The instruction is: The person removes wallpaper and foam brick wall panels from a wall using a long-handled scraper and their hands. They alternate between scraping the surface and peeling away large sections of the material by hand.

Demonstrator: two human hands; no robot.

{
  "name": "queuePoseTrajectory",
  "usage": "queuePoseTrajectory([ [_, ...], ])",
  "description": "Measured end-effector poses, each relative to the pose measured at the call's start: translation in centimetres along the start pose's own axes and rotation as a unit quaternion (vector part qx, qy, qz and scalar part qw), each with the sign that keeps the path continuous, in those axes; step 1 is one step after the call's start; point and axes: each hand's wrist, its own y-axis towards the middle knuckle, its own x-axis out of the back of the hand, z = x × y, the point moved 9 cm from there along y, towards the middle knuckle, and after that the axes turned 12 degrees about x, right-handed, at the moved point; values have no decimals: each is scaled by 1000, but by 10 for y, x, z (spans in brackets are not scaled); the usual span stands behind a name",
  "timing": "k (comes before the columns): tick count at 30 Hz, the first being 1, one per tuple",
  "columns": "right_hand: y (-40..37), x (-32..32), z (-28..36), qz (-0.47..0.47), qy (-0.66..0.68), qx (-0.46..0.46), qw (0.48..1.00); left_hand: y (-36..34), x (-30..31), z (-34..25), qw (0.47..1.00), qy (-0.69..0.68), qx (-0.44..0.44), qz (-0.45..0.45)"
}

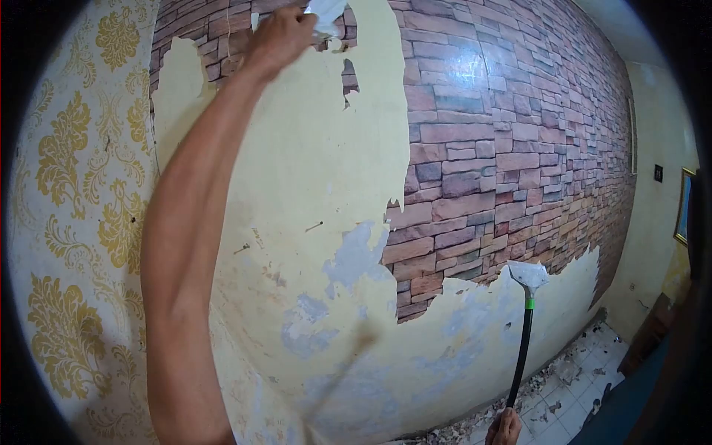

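Note:
My left hand (pixel 285 35) is raised at the top of the view, its fingers closed on a whitish piece of peeled wallpaper (pixel 326 16) against the wall. Low on the right, my right hand (pixel 504 428) is wrapped round the black handle of a long scraper (pixel 523 348). The scraper has a green collar and a wide metallic head (pixel 528 274), which is near the lower torn edge of the brick-pattern wallpaper (pixel 475 156). Pale yellow bare wall (pixel 297 170) shows between the torn parts, with greyish patches lower down.
Gold-patterned wallpaper (pixel 70 163) covers the adjoining wall at left. Two nails (pixel 319 223) stick out of the bare wall. Paper scraps (pixel 567 371) litter the tiled floor (pixel 545 423) at lower right. A framed picture (pixel 684 206) hangs at far right.

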Motion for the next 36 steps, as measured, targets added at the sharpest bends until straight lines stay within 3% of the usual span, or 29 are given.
queuePoseTrajectory([
  [2, 2, -3, -5, 29, -4, 38, 999, -59, 8, -8, 977, -206, -14, 55],
  [3, 3, -2, -7, 30, -3, 34, 999, -98, 6, 23, 942, -326, 20, 80],
  [4, -1, -5, -5, 41, -5, 40, 998, -157, 25, 44, 922, -352, 141, 84],
  [6, -3, -14, -1, 56, 1, 45, 997, -272, 34, 112, 921, -293, 246, 76],
  [7, -2, -18, 5, 55, 3, 49, 997, -340, 30, 147, 895, -324, 301, 65],
  [9, 1, -28, 19, 58, 0, 52, 997, -522, -8, 228, 858, -133, 438, 232],
  [11, 15, -39, 32, 63, -33, 55, 996, -679, -21, 214, 869, -50, 351, 344],
  [12, 20, -48, 34, 69, -61, 46, 995, -800, -40, 203, 904, 197, 130, 355],
  [13, 22, -55, 37, 68, -65, 45, 995, -880, -62, 174, 851, 222, 103, 464],
  [14, 25, -65, 39, 83, -55, 46, 994, -879, -4, 120, 909, 178, 37, 374],
  [15, 28, -73, 37, 99, -45, 47, 993, -880, 10, 104, 908, 176, 40, 378],
  [17, 27, -87, 33, 107, -22, 35, 993, -874, 34, 66, 915, -14, 15, 403],
  [19, 23, -109, 47, 132, -15, 62, 989, -871, 54, 38, 888, -199, -9, 415],
  [20, 21, -110, 38, 149, -33, 77, 985, -877, 49, 32, 887, -196, -9, 418],
  [24, 12, -112, 20, 143, -16, 62, 988, -902, -21, 38, 926, -18, 129, 355],
  [26, 9, -104, 11, 137, -15, 46, 989, -893, -20, 48, 926, 27, 159, 340],
  [27, 7, -99, 7, 132, -15, 32, 991, -872, -29, 41, 845, -132, 188, 482],
  [28, 5, -96, 10, 132, -16, 31, 991, -852, -33, 23, 720, -285, 209, 597],
  [29, 5, -89, 16, 121, -43, 30, 991, -823, -31, 17, 719, -286, 212, 596],
  [31, 12, -81, 19, 111, -71, 35, 991, -751, -23, -24, 809, -228, -59, 539],
  [33, 15, -66, 17, 92, -45, 60, 993, -662, -36, -33, 825, -233, -119, 500],
  [34, 17, -59, 15, 81, -58, 53, 994, -602, -42, -32, 884, -252, -177, 352],
  [35, 17, -56, 16, 81, -57, 53, 994, -542, -53, -25, 926, -173, -263, 206],
  [36, 19, -51, 20, 68, -61, 57, 994, -466, -59, -28, 937, -123, -304, 117],
])
